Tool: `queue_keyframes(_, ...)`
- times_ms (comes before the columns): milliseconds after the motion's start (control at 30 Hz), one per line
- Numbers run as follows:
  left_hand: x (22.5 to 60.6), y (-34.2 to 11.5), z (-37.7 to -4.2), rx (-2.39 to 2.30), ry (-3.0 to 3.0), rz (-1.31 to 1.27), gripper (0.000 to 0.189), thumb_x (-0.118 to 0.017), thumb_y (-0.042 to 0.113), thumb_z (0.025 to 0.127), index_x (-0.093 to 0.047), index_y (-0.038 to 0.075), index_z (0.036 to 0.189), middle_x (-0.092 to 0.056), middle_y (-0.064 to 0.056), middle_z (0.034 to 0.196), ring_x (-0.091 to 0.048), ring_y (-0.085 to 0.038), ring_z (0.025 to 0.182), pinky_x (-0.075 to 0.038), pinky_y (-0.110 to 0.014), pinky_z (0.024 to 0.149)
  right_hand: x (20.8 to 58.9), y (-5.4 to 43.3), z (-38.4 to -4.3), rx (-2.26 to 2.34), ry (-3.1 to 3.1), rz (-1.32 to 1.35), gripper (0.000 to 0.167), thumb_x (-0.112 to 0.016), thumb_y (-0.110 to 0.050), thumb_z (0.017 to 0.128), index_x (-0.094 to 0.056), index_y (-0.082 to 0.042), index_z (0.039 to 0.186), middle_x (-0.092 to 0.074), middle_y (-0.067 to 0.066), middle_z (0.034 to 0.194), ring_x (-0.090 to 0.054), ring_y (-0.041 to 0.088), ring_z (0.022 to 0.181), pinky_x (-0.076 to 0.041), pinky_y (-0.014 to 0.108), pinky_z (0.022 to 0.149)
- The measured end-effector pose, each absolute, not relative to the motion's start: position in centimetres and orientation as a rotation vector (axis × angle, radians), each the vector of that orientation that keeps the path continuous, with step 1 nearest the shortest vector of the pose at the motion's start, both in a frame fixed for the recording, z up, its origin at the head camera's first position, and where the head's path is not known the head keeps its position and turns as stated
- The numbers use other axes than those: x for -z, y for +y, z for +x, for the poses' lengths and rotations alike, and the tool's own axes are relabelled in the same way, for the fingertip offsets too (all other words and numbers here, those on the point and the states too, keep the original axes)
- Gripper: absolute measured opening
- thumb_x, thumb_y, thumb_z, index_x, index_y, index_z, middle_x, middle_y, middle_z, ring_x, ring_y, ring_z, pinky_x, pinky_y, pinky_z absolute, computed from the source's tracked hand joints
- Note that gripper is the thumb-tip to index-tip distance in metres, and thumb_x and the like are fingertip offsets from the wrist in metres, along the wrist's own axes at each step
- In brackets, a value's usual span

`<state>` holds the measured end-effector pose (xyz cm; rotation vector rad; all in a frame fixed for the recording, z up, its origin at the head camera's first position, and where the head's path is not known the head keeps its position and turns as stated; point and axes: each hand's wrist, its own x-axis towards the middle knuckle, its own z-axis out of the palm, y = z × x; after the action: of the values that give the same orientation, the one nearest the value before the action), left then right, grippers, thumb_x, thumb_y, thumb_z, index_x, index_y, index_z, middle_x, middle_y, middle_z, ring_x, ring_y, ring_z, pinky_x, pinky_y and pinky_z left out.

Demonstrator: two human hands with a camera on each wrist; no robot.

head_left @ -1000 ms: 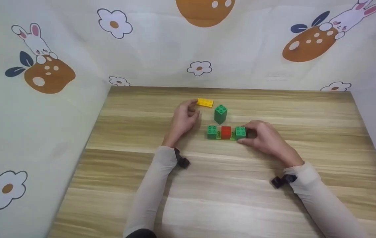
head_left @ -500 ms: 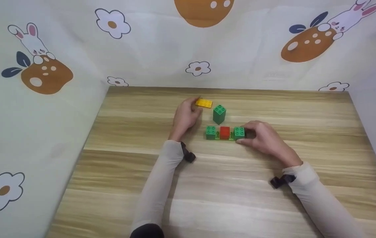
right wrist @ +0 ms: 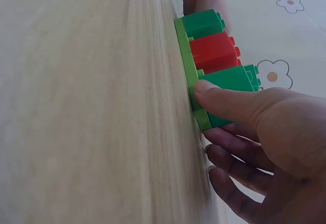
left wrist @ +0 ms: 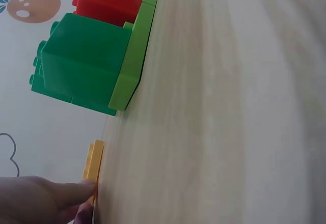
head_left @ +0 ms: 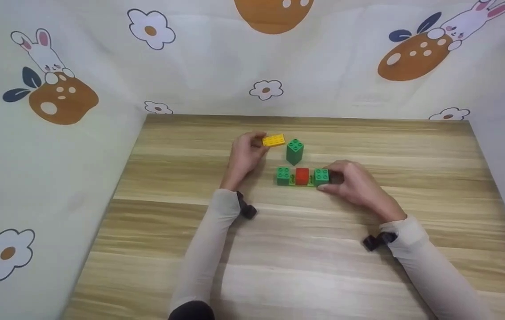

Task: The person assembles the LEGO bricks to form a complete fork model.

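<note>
My left hand (head_left: pixel 245 155) pinches the left end of a flat yellow building brick (head_left: pixel 274 140) between thumb and fingers; the left wrist view shows this yellow brick (left wrist: pixel 93 160) close to the tabletop. Low light-green plates (left wrist: pixel 133 56) carry a row: a left green brick (head_left: pixel 283 176), a red brick (head_left: pixel 302 176) and a right green brick (head_left: pixel 322 177). My right hand (head_left: pixel 353 183) grips the row's right end, its thumb on the near side of that green brick (right wrist: pixel 224 84). Its other fingers are partly hidden. Behind the row stands a taller green block (head_left: pixel 295 152), turned cornerwise.
Everything stands on a wood-grain tabletop (head_left: pixel 279 249). Behind it and along the left side rise pale walls (head_left: pixel 208 58) printed with rabbits and flowers. A small black camera sits on each wrist (head_left: pixel 247 210).
My left fingers have closed on the yellow brick, which has turned slightly, its right end shifting away from me. My right hand and the brick row have stayed in place.
</note>
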<state>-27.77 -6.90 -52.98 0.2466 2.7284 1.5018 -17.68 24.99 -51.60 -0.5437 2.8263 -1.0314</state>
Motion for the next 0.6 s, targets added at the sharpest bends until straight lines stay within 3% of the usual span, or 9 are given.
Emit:
queue_keyframes(267,53.2,-8.9,-26.4,-1.631,2.619,0.182,0.037,-0.082,0.011,0.097,-0.074,0.008,0.133,-0.077,-0.007,0.126,-0.075,-0.018,0.110,-0.064,-0.031,0.097,51.7,24.9,-17.6,0.967,2.858,-0.561,0.040,-0.093,-0.035,0.086,-0.081,-0.013,0.118,-0.079,0.008,0.113,-0.070,0.028,0.105,-0.058,0.051,0.096)
queue_keyframes(600,53.5,-9.4,-25.1,-1.624,2.616,0.327,0.038,-0.086,0.010,0.094,-0.075,0.006,0.130,-0.078,-0.009,0.123,-0.077,-0.019,0.107,-0.065,-0.031,0.095,51.7,25.5,-17.6,1.034,2.808,-0.586,0.038,-0.093,-0.034,0.086,-0.081,-0.016,0.118,-0.079,0.003,0.111,-0.069,0.024,0.103,-0.057,0.047,0.095)
